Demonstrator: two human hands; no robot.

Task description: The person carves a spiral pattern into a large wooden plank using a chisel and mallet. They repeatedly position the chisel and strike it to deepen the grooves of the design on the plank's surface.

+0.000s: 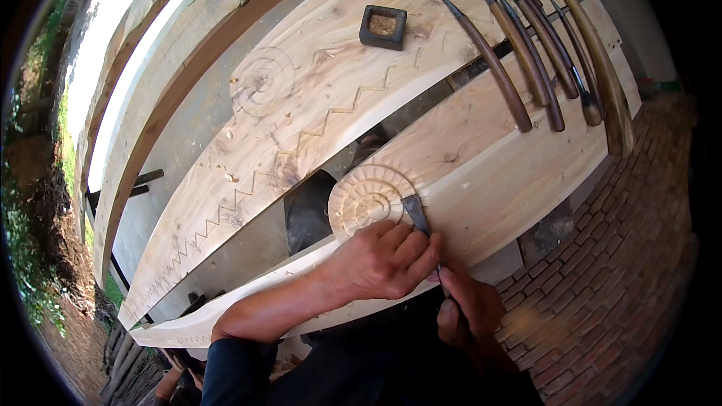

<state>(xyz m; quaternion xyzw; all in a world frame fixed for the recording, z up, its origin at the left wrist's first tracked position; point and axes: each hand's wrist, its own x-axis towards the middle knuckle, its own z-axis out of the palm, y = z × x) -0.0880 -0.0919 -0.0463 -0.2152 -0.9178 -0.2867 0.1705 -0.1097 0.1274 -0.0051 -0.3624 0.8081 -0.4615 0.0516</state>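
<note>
My left hand [387,256] is closed around the metal shaft of a flat chisel [416,213], just below the lower curve of a carved round rosette [361,195] on the nearer pale wooden board [526,180]. The blade's edge rests on the rosette's right rim. Behind and to the right, my right hand [474,304] grips the lower part of the same chisel; its handle is mostly hidden by the fingers.
A second board [226,158] bears a zigzag cut, a faint circle and a dark square container [383,25]. Several chisels [511,53] lie at the upper right. Wooden beams [150,90] stand left, brick paving [571,286] lies right. Another person's hand [169,380] shows bottom left.
</note>
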